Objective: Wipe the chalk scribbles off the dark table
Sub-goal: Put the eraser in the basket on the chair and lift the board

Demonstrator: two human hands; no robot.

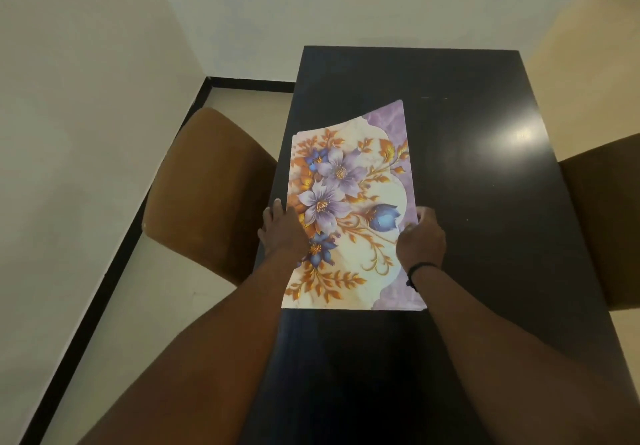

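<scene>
On dark table [485, 202], floral mat [349, 209] between both hands.

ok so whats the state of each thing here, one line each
floral placemat: on the table, far left corner curled up, held at both side edges
left hand: gripping the placemat's left edge
right hand: fingers curled round the right edge
dark table: glossy, no chalk marks plain to see
left chair: beside the table, unoccupied
right chair: partly in view

Mat on the desk, chairs either side

Mat [349, 209] lies on the desk's [485, 202] left half; one chair [207, 188] left of desk, another chair [606, 219] right.
</scene>
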